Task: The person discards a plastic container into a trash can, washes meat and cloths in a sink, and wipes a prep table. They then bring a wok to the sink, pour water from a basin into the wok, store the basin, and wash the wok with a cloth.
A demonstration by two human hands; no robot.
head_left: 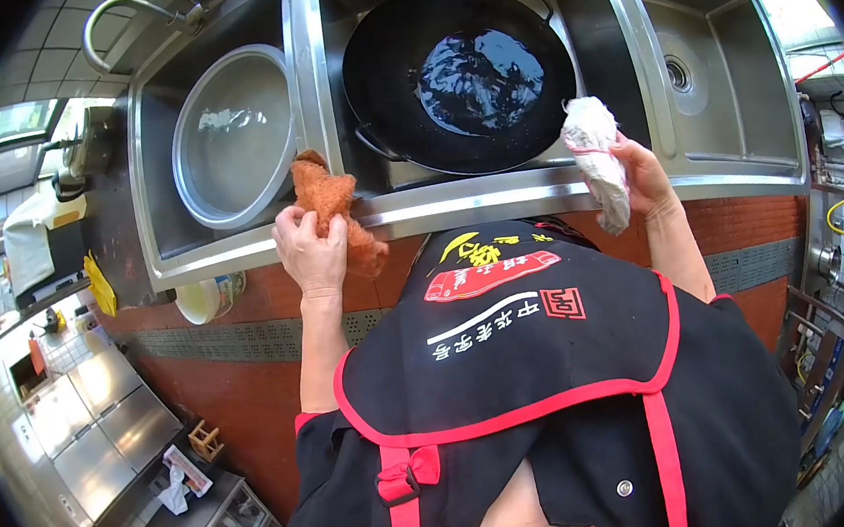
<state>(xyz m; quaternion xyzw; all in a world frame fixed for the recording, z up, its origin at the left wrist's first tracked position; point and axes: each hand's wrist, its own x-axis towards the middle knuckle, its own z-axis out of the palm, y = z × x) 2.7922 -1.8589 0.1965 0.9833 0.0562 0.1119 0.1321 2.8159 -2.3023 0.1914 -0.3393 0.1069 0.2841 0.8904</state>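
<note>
My left hand (312, 248) is closed on an orange-brown cloth (324, 194), which hangs over the front rim between the left and middle basins. A white bundled cloth (594, 153), with a thin red band round it, is in my right hand (644, 179) at the front of the middle basin. The fingertips of that hand are partly hidden behind the bundle. Between and beyond my hands a large black wok (381, 76) with two loop handles sits in the middle basin, with shiny dark liquid inside. Left of it stands a round pale basin (188, 173) holding cloudy water.
The steel sink (457, 200) has three compartments; the right one shows a drain (676, 74). A curved faucet (93, 41) rises at the back left. Below the left rim is a pale bucket (206, 298). A yellow cloth (100, 284) hangs at the far left.
</note>
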